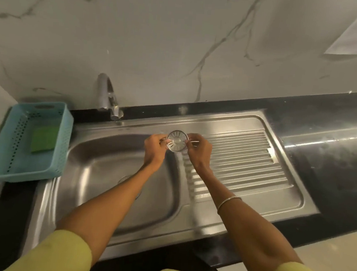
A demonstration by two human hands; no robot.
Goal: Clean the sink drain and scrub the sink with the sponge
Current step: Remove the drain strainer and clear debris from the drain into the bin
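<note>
Steel drain strainer point(177, 141) pinched between left hand point(154, 147), right hand point(199, 149).

One head cam only, wide-angle, worn high & tilted fwd/down over the front edge of the worktop point(322, 146), close above the sink point(97, 171) at centre, faces the marble back wall point(159, 37), worktop's left edge & right stretch both in frame.

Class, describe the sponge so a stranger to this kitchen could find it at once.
Start at the steel sink and look left to the blue basket standing on the counter beside it. The sponge lies flat inside, the only green thing there.
</note>
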